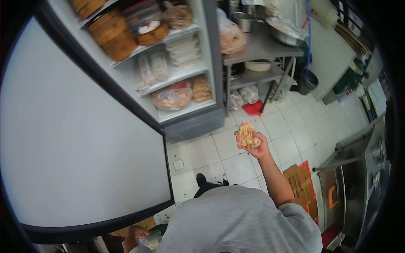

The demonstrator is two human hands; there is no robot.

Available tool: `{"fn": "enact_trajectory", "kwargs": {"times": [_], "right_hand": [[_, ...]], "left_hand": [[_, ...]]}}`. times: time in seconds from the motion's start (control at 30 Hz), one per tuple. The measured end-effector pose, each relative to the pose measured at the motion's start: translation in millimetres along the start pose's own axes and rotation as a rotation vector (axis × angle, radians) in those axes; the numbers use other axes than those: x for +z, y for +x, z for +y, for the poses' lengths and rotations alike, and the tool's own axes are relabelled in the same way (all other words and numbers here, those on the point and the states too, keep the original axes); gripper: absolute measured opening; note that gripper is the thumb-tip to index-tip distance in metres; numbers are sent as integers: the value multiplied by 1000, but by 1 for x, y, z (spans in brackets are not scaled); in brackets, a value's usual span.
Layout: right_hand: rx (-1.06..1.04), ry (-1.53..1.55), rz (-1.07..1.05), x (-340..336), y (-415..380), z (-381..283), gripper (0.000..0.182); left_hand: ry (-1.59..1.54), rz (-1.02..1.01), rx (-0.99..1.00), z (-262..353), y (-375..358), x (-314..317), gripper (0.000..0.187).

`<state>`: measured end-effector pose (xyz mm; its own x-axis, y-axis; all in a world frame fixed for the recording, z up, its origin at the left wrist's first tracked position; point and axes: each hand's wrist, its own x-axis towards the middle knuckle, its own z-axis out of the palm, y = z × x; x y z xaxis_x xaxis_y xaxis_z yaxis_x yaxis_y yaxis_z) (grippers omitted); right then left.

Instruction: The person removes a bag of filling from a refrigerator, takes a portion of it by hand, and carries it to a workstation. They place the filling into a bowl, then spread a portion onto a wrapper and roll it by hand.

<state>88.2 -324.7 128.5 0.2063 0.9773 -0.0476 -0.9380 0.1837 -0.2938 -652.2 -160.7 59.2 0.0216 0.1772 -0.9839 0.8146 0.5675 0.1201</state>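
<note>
My right hand (257, 148) is raised in front of my body, its fingers wrapped round a clear bag of orange and yellowish food pieces (247, 135). The exact kind of food cannot be made out. Low at the left edge of my body, my left hand (138, 231) shows only in part, below the door's bottom edge. Its fingers look closed at a clear plastic bag with pale contents (151, 240). The grip itself is mostly hidden. The tall fridge (192, 120) stands open ahead, with its large door (84, 135) swung out to my left.
Bamboo steamers (112, 36), white packs (183, 49) and a bag of orange-pink food (173, 98) fill the fridge shelves. Right of it stand a steel table (263, 52), a red dustpan (253, 108) and a black bucket (308, 82). Flattened cardboard (298, 185) lies near steel equipment at right.
</note>
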Motion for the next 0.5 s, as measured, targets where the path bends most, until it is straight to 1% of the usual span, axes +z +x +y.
{"fn": "enact_trajectory", "kwargs": {"times": [0.03,0.1,0.17,0.23,0.3,0.37,0.4,0.47,0.5], "right_hand": [[-25,-3,-9,-4,-22,-11,63],[-86,-24,-7,-12,-67,-34,64],[-152,-52,17,-20,-112,-54,65],[-237,-54,62,-26,-149,-75,65],[-325,-55,69,-28,-183,-93,66],[-404,-53,50,-29,-213,-110,66],[-446,-64,63,-30,-227,-117,66],[-521,-74,99,-32,-250,-125,66],[-560,-77,124,-33,-259,-129,66]], "left_hand": [[286,-159,-88,23,18,35,41],[708,-323,-123,65,39,97,40],[1087,-409,-92,120,50,145,39],[1317,-412,-33,189,48,185,38],[1418,-377,60,267,20,227,37],[1441,-371,159,344,-42,270,31],[1401,-406,251,375,-63,287,30],[1396,-467,292,439,-102,310,35],[1347,-488,302,472,-105,311,35]]}}
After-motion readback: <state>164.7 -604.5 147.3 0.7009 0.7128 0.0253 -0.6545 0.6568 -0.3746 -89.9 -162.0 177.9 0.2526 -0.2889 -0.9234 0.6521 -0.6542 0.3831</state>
